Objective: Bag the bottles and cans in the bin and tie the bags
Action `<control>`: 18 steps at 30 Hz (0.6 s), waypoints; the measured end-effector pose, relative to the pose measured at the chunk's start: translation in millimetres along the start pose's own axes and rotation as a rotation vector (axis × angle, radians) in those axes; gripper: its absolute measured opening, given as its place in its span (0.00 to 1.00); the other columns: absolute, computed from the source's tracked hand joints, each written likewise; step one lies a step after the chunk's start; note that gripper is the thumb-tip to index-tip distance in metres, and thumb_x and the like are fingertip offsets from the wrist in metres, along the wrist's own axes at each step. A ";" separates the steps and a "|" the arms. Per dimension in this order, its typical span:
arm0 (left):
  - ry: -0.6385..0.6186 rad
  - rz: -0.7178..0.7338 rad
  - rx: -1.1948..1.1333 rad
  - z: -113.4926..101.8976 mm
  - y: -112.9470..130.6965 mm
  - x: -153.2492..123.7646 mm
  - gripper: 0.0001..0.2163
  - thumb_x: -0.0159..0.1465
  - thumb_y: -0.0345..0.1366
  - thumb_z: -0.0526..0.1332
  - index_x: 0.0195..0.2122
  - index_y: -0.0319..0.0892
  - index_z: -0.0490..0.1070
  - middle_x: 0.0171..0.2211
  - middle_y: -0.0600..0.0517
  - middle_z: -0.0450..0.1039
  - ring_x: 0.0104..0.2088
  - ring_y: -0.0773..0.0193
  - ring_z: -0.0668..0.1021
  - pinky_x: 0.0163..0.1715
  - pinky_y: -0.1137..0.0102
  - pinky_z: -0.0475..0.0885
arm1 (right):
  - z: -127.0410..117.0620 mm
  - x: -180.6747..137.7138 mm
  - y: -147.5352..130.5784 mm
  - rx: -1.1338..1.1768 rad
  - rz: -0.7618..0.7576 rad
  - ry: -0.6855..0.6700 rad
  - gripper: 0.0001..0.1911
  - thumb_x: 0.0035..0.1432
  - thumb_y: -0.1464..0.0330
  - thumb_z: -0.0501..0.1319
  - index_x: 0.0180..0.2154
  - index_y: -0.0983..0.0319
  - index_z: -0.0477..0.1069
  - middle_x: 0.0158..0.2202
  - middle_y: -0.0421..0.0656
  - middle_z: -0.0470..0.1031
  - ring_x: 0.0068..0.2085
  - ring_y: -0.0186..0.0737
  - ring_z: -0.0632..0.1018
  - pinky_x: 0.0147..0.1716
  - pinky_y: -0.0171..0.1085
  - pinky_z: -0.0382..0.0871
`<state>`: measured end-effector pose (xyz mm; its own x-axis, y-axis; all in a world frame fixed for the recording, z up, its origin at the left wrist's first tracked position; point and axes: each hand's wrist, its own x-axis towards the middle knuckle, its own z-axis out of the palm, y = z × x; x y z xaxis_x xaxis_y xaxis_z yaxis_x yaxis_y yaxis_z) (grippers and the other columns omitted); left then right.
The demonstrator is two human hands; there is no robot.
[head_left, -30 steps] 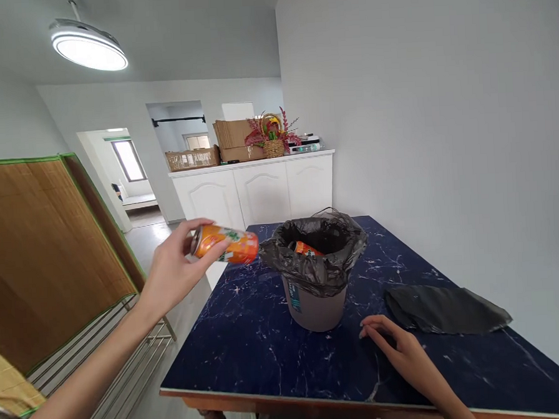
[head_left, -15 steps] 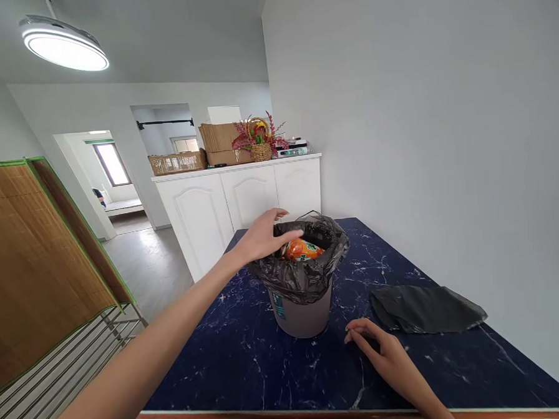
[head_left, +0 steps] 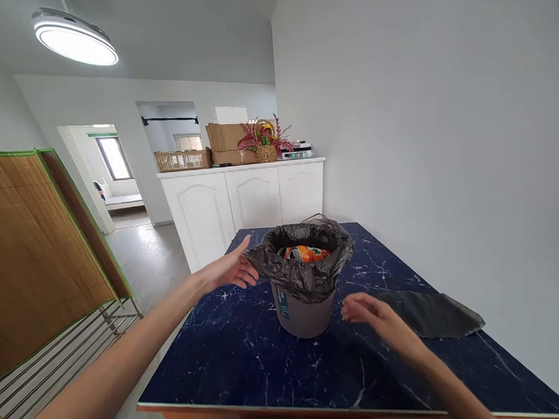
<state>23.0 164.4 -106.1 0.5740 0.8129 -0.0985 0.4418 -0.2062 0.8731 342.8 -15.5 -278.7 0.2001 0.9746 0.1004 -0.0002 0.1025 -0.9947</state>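
A grey trash can [head_left: 306,319] stands upright on the dark blue table, lined with a black garbage bag [head_left: 306,280] folded over its rim. Inside lies an orange can [head_left: 308,253] with other items partly hidden by the bag. My left hand [head_left: 233,268] is just left of the bag's edge, thumb up and fingers apart, with nothing held; whether it touches the plastic I cannot tell. To the right of the trash can, my right hand [head_left: 366,310] hovers over the table, fingers curled and slightly blurred. Behind it lies a folded black plastic bag [head_left: 437,314].
A white cabinet [head_left: 253,198] stands beyond the table [head_left: 222,369], with cardboard boxes [head_left: 229,143] and a flower basket [head_left: 267,152] on top. At left is a metal rack [head_left: 112,321] with a bamboo mat [head_left: 38,259]. A wall [head_left: 435,132] borders the right side.
My left hand has moved left from above the trash can's opening to beside the bag's edge. My right hand has risen a little. The orange can now shows more fully.
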 end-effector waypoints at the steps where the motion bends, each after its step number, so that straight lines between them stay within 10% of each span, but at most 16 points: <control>1: -0.041 0.005 -0.048 2.2 2.5 -1.5 0.40 0.58 0.78 0.54 0.32 0.41 0.81 0.36 0.36 0.83 0.34 0.48 0.83 0.30 0.63 0.74 | -1.6 10.5 -18.0 0.025 0.028 0.010 0.31 0.56 0.39 0.71 0.44 0.59 0.79 0.43 0.49 0.84 0.45 0.49 0.84 0.48 0.43 0.78; 6: 0.052 0.141 -0.064 10.7 24.8 -2.2 0.27 0.60 0.66 0.67 0.23 0.45 0.75 0.28 0.45 0.76 0.27 0.58 0.73 0.27 0.65 0.65 | -12.0 63.3 -98.3 0.138 0.235 -0.031 0.37 0.68 0.35 0.50 0.36 0.59 0.76 0.39 0.51 0.84 0.36 0.43 0.84 0.28 0.35 0.76; 12: 0.177 0.217 -0.071 10.6 41.2 -1.4 0.22 0.62 0.52 0.69 0.19 0.46 0.65 0.21 0.53 0.65 0.23 0.63 0.66 0.27 0.65 0.62 | -12.7 85.5 -134.9 0.024 0.244 -0.039 0.21 0.60 0.51 0.74 0.37 0.62 0.78 0.28 0.46 0.83 0.24 0.37 0.79 0.24 0.32 0.76; 18: 0.190 0.251 -0.176 7.0 54.6 0.9 0.17 0.62 0.50 0.67 0.24 0.44 0.70 0.25 0.52 0.71 0.25 0.63 0.70 0.30 0.66 0.67 | -7.5 84.8 -155.4 0.126 0.183 -0.015 0.06 0.65 0.65 0.71 0.40 0.62 0.79 0.30 0.45 0.85 0.26 0.38 0.81 0.28 0.35 0.81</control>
<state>52.5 150.1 -61.9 0.5039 0.8389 0.2057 0.1681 -0.3289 0.9293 367.1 49.7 -115.8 0.1705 0.9820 -0.0808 -0.1576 -0.0537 -0.9860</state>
